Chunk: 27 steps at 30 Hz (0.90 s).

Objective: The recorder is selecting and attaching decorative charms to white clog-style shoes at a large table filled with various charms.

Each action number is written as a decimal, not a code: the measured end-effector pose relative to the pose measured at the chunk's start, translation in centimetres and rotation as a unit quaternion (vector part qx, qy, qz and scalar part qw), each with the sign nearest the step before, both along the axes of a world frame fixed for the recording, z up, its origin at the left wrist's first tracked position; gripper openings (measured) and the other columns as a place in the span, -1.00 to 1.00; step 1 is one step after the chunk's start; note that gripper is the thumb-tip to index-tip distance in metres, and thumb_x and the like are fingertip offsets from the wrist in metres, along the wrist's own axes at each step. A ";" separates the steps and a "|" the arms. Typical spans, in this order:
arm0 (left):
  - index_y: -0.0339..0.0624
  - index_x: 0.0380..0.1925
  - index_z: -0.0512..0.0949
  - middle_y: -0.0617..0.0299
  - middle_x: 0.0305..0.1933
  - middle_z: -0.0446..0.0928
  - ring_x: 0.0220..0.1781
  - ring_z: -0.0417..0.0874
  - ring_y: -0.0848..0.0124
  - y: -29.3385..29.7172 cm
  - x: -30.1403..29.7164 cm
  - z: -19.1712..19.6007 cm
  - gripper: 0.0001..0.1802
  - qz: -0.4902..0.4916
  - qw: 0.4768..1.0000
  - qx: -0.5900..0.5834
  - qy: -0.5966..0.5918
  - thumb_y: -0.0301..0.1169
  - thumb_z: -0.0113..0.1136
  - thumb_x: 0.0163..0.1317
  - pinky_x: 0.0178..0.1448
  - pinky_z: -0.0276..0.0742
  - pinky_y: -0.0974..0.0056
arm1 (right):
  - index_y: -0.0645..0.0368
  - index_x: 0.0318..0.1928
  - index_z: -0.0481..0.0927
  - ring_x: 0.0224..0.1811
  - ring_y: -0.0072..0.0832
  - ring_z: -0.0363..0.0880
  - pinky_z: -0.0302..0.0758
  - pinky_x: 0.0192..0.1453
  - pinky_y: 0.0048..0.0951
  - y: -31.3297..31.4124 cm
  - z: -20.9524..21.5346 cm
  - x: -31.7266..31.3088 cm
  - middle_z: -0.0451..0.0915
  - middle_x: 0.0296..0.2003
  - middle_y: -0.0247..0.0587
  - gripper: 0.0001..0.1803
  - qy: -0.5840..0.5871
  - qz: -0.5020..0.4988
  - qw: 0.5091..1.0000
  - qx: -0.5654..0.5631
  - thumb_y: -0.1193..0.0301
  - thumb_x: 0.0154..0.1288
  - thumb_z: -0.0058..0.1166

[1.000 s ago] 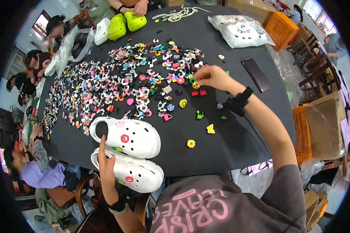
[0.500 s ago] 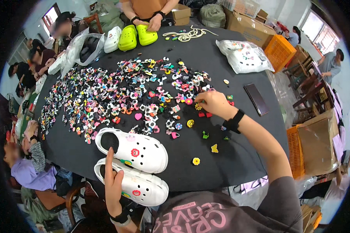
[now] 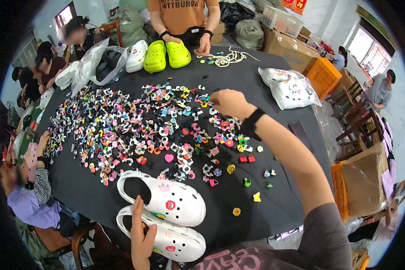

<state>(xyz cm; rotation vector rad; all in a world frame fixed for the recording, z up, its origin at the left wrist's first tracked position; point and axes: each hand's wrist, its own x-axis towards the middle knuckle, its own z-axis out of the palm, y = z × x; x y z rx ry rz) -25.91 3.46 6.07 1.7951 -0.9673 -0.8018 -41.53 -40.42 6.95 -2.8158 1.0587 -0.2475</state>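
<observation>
Two white clogs, a farther one (image 3: 191,204) and a nearer one (image 3: 189,245), lie side by side near the table's front edge, with colourful charms fixed in their holes. My left hand (image 3: 142,240) rests at the heel opening of the nearer clog, index finger and thumb stretched apart. Beyond them spreads a big heap of shoe charms (image 3: 121,130). At its far right side my right hand (image 3: 233,104) reaches down, fingers bent together; whatever is between the fingertips is hidden. Loose charms lie below my right forearm, among them a sunflower (image 3: 236,211), a yellow butterfly (image 3: 256,197) and a green dinosaur (image 3: 247,182).
Across the black table (image 3: 274,220) a person in orange touches lime-green clogs (image 3: 178,55). Beside these lie a white clog (image 3: 137,56) and a pale cord (image 3: 229,58). Bagged white clogs (image 3: 289,89) sit at the far right, near a dark phone (image 3: 301,135). Other people sit at left.
My right hand has moved from the heap's right edge to farther back along it. My left hand stays at the clogs. The person opposite has taken one hand off the green clog.
</observation>
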 end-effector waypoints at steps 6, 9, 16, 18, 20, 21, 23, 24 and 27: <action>-0.27 0.44 0.12 0.12 0.55 0.08 -0.24 0.36 0.60 0.1 0.2 -1.1 -0.09 -0.009 0.999 -0.019 -0.033 -0.61 -0.05 -0.08 -0.28 0.19 0.50 | 0.04 -0.17 0.70 -0.09 -0.13 0.66 0.59 -0.05 -0.13 -3.4 -5.7 4.3 0.67 -0.15 -0.07 -0.75 0.018 0.011 1.000 -0.002 0.47 0.13 0.07; -0.29 0.42 0.14 -0.03 0.54 0.03 0.38 0.04 0.22 -0.1 -0.2 0.4 -0.24 -0.042 0.999 -0.014 -0.002 -0.46 0.08 0.18 0.33 0.00 0.17 | 0.09 -0.23 0.70 -0.13 -0.17 0.67 0.59 -0.04 -0.12 -4.0 -8.1 4.6 0.68 -0.21 -0.04 -0.80 -0.018 0.020 0.998 -0.049 0.47 0.12 0.09; -0.30 0.41 0.16 -0.06 0.51 0.11 0.57 0.01 0.07 -0.6 0.1 0.8 -0.26 -0.069 0.996 -0.028 -0.053 -0.50 0.09 0.18 0.53 -0.04 0.09 | 0.17 -0.15 0.70 -0.27 -0.34 0.68 0.60 -0.20 -0.39 -5.5 -6.5 2.9 0.69 -0.34 -0.13 -0.78 -0.126 0.011 0.963 0.238 0.41 0.18 0.21; -0.30 0.40 0.16 -0.06 0.51 0.11 0.57 0.02 0.07 -0.7 0.1 0.8 -0.26 -0.074 0.995 -0.028 -0.055 -0.49 0.10 0.19 0.53 -0.04 0.09 | 0.27 -0.09 0.65 -0.34 -0.68 0.59 0.50 -0.31 -0.71 -4.6 -4.4 1.8 0.65 -0.37 -0.35 -0.76 -0.206 -0.024 0.872 0.444 0.37 0.33 0.17; -0.27 0.41 0.17 -0.04 0.51 0.11 0.57 0.02 0.07 -0.9 0.1 0.9 -0.27 -0.079 0.995 -0.040 -0.054 -0.48 0.11 0.20 0.53 -0.03 0.08 | 0.27 -0.05 0.64 -0.36 -0.70 0.57 0.49 -0.32 -0.72 -4.6 -4.4 0.6 0.63 -0.35 -0.38 -0.76 -0.245 -0.030 0.817 0.521 0.39 0.36 0.15; -0.27 0.41 0.17 -0.04 0.51 0.11 0.57 0.02 0.07 -0.9 0.2 0.8 -0.27 -0.081 0.995 -0.040 -0.053 -0.48 0.11 0.20 0.53 -0.03 0.08 | 0.27 -0.02 0.62 -0.37 -0.71 0.55 0.48 -0.34 -0.72 -4.3 -4.2 0.2 0.62 -0.33 -0.41 -0.76 -0.285 -0.033 0.752 0.593 0.41 0.38 0.12; -0.23 0.42 0.16 0.00 0.52 0.10 0.57 0.02 0.08 -1.0 0.3 0.4 -0.28 -0.077 0.995 -0.029 -0.062 -0.48 0.08 0.23 0.52 -0.01 0.08 | 0.25 0.00 0.61 -0.37 -0.74 0.52 0.48 -0.33 -0.74 -3.7 -3.5 -0.7 0.59 -0.30 -0.45 -0.77 -0.282 -0.032 0.738 0.613 0.44 0.38 0.13; -0.20 0.42 0.17 0.03 0.52 0.10 0.56 0.05 0.09 -0.8 0.1 0.6 -0.30 -0.073 0.994 -0.027 -0.073 -0.49 0.05 0.24 0.49 0.06 0.07 | 0.24 -0.03 0.61 -0.37 -0.73 0.55 0.48 -0.35 -0.76 -2.9 -2.9 -0.9 0.60 -0.30 -0.46 -0.79 -0.284 -0.034 0.728 0.623 0.44 0.38 0.14; -0.20 0.42 0.16 0.03 0.53 0.09 0.53 0.09 0.11 -0.7 0.0 0.9 -0.32 -0.058 0.997 -0.013 -0.041 -0.51 0.01 0.27 0.45 0.12 0.11 | 0.26 -0.02 0.62 -0.37 -0.73 0.55 0.45 -0.36 -0.76 -1.8 -2.9 -1.5 0.61 -0.30 -0.42 -0.76 -0.289 -0.034 0.724 0.626 0.44 0.36 0.17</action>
